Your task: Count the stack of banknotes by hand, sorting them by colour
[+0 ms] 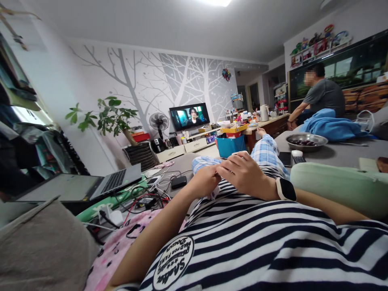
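I lie back in a black-and-white striped shirt [273, 242], legs in blue plaid trousers [266, 151] stretched ahead. My left hand [206, 180] and my right hand [244, 171] meet over my belly, fingers curled together. A small white thing [214, 193] pokes out under the left hand; I cannot make out what it is. My right wrist wears a black smartwatch [285, 189].
An open laptop [81, 186] lies at left with tangled cables [145, 198] and a black box [178, 182]. At right are a green cushion [333, 182], a metal bowl [306, 141], a phone [285, 158] and a seated person [321, 97]. A television [189, 116] plays ahead.
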Tool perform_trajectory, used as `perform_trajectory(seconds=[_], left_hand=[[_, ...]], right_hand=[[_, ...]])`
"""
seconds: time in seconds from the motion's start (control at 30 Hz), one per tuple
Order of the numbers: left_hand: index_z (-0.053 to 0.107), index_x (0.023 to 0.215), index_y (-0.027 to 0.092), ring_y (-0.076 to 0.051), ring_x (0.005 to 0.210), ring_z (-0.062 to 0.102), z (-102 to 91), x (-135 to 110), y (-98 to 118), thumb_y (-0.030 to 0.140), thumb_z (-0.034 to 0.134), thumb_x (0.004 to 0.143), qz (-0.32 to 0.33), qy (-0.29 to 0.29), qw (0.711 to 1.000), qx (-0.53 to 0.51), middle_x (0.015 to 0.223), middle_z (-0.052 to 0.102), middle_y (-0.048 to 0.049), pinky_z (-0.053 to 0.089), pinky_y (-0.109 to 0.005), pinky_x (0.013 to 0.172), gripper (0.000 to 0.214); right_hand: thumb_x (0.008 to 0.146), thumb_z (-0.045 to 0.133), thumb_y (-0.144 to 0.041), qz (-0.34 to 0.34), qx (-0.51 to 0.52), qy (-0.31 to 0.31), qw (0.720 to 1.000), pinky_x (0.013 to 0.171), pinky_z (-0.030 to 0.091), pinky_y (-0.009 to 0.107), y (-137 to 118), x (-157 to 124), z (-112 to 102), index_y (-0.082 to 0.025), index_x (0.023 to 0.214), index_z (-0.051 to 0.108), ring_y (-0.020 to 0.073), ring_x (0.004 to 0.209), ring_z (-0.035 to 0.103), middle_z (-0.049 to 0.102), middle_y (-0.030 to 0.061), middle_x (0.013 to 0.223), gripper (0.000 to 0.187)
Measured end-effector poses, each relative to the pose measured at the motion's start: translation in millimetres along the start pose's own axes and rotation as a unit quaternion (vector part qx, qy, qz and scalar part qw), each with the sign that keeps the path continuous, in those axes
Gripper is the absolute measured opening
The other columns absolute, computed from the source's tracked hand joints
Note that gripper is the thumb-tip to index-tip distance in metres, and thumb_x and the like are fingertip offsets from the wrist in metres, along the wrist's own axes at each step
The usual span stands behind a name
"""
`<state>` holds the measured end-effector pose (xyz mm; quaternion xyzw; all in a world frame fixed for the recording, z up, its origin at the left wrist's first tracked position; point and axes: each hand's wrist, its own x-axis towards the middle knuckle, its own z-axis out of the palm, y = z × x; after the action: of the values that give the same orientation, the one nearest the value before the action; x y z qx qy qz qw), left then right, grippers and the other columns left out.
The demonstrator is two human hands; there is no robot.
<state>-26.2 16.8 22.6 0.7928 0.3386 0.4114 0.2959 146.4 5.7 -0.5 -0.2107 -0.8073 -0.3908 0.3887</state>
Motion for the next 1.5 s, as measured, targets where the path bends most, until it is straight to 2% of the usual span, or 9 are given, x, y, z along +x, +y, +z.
perform_trajectory(seconds=[0.13,0.33,0.43,0.6,0.73,0.93,1.23,1.37,1.5], left_hand=[[0.07,0.074,0.026,-0.028,0.109,0.055,-2.4,-5,5,-0.003,0.064,0.056,0.022,0.031,0.999,-0.024,0.095,0.069,-0.0053,0.035,-0.036,0.103,0.034],[0.066,0.108,0.025,-0.029,0.134,0.032,-31.2,-9,22,0.008,0.076,0.057,0.113,0.226,0.965,0.064,0.135,0.051,-0.0075,0.035,-0.037,0.104,0.055],[0.054,0.124,0.029,-0.021,0.106,0.055,-30.5,-4,19,0.018,0.078,0.06,0.063,0.308,0.947,-0.059,0.127,0.055,-0.0059,0.048,-0.025,0.075,0.07],[0.06,0.11,0.026,-0.015,0.086,0.061,7.6,-4,11,0.035,0.073,0.069,-0.091,0.19,0.93,-0.3,0.112,0.063,-0.0041,0.047,-0.02,0.058,0.045],[0.062,0.108,0.023,-0.021,0.101,0.059,24.6,-9,10,0.041,0.065,0.077,-0.091,0.15,0.906,-0.384,0.116,0.062,-0.0063,0.054,-0.029,0.068,0.036],[0.06,0.113,0.019,-0.02,0.093,0.064,25.5,-5,-9,0.039,0.06,0.082,-0.093,0.143,0.873,-0.457,0.112,0.066,-0.0083,0.054,-0.03,0.07,0.037],[0.063,0.107,0.015,-0.026,0.098,0.065,33.9,-1,-29,0.045,0.069,0.075,-0.026,0.15,0.889,-0.433,0.106,0.069,-0.0106,0.052,-0.043,0.086,0.044],[0.065,0.105,0.016,-0.024,0.094,0.067,34.8,-2,-30,0.041,0.071,0.074,-0.061,0.168,0.912,-0.371,0.103,0.071,-0.01,0.053,-0.038,0.084,0.041],[0.067,0.106,0.016,-0.025,0.091,0.067,38.7,-4,-29,0.042,0.065,0.078,-0.125,0.119,0.927,-0.333,0.102,0.072,-0.0112,0.054,-0.036,0.076,0.038]], right_hand=[[0.095,0.041,-0.016,0.022,-0.017,-0.011,1.0,0.078,0.032,0.039,2,2,-10,-0.018,0.087,0.064,0.0212,0.079,0.05,0.063,0.0075,0.08,0.025],[0.089,0.053,-0.021,0.201,0.118,0.058,0.971,0.076,0.039,0.036,37,-2,-10,-0.018,0.088,0.062,0.0216,0.082,0.056,0.065,0.006,0.084,0.009],[0.081,0.063,-0.025,0.332,0.317,0.141,0.877,0.069,0.044,0.032,50,-5,5,-0.019,0.089,0.06,0.0195,0.076,0.058,0.064,0.0035,0.084,0.011],[0.068,0.073,-0.031,0.413,0.611,0.219,0.639,0.066,0.048,0.028,34,-7,37,-0.02,0.083,0.057,0.0147,0.069,0.057,0.061,-0.0024,0.076,0.025],[0.066,0.076,-0.033,0.431,0.682,0.189,0.56,0.068,0.051,0.029,11,-11,53,-0.02,0.084,0.057,0.015,0.071,0.06,0.064,-0.0021,0.078,0.029],[0.068,0.075,-0.037,0.414,0.705,0.131,0.56,0.069,0.054,0.032,5,-19,61,-0.021,0.084,0.054,0.0176,0.075,0.065,0.068,0.0003,0.082,0.032],[0.079,0.063,-0.041,0.393,0.576,0.104,0.71,0.075,0.052,0.033,12,-24,66,-0.02,0.089,0.057,0.0184,0.085,0.062,0.066,0.0036,0.091,0.024],[0.077,0.067,-0.038,0.405,0.494,0.15,0.754,0.081,0.048,0.033,16,-25,58,-0.021,0.109,0.055,0.0199,0.101,0.057,0.061,0.0066,0.112,0.038],[0.084,0.06,-0.04,0.363,0.495,0.158,0.773,0.077,0.046,0.03,17,-24,49,-0.021,0.099,0.058,0.0179,0.089,0.057,0.062,0.0032,0.094,0.024]])
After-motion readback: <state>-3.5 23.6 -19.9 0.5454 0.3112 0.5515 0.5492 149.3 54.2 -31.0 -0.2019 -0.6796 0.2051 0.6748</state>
